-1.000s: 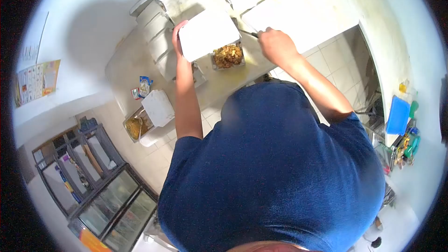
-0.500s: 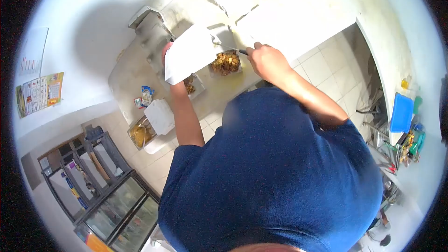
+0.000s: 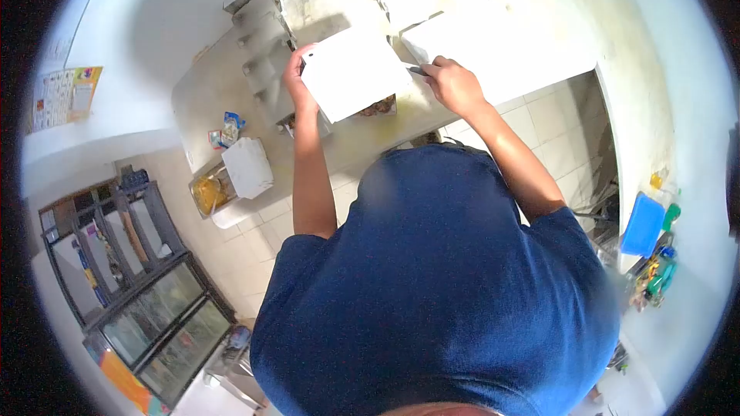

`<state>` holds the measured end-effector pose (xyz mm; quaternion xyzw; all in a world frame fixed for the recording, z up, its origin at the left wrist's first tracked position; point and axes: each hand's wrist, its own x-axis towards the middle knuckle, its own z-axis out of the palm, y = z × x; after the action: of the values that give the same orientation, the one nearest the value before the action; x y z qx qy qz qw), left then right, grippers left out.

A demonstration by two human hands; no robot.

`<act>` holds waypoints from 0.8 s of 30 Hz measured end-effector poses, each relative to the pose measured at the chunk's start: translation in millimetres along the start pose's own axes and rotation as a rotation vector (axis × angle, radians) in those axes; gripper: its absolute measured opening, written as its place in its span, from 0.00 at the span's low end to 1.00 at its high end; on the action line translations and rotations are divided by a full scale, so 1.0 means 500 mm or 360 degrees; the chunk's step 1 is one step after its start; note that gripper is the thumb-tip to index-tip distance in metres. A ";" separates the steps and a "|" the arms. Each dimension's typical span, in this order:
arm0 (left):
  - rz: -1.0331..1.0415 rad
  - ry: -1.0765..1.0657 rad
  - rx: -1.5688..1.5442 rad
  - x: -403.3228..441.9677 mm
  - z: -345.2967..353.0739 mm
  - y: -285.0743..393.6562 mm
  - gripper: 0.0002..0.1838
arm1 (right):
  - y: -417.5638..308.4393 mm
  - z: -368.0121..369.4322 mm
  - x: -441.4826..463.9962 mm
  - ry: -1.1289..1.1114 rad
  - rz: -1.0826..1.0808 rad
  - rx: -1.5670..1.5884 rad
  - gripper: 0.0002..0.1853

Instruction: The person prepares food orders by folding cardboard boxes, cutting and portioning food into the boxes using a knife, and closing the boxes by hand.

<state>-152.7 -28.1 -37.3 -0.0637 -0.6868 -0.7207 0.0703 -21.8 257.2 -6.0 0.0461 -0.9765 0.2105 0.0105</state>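
My left hand (image 3: 298, 77) grips the left edge of a flat white board (image 3: 354, 73), which is strongly overlit. My right hand (image 3: 456, 86) is closed around a dark-handled utensil (image 3: 417, 71). Its tip points at the board's right edge, and the glare keeps me from telling what kind it is. Browned food pieces (image 3: 379, 107) in a tray show below the board's lower right edge, mostly covered by it. Another container (image 3: 320, 128) lies partly hidden under the board beside my left forearm.
Pale box-like containers (image 3: 266, 46) stand in a row at the back left. A white lid (image 3: 247, 168) and a container of yellow food (image 3: 210, 194) sit at the counter's left end, near small packets (image 3: 230, 129). A glass-topped cabinet (image 3: 154, 312) stands lower left.
The board has tipped flatter and shifted right, now covering most of the browned food. My left hand has come into fuller view. My right hand has moved slightly right, with the utensil.
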 end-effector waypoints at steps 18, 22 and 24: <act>0.0060 0.0348 -0.0142 -0.092 -0.026 -0.090 0.13 | 0.133 0.088 0.076 -0.0116 -0.0405 0.0528 0.14; 0.0246 0.0357 0.0003 -0.091 -0.021 -0.071 0.13 | 0.151 0.126 0.066 -0.0194 -0.0572 0.0589 0.15; 0.0231 0.0387 0.0095 -0.100 -0.022 -0.064 0.13 | 0.165 0.127 0.046 -0.0167 -0.0645 0.0597 0.15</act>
<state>-109.4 -36.7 -78.5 -0.0234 -0.6879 -0.6953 0.2067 -52.7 303.8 -96.7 0.2523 -0.8905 0.3786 -0.0070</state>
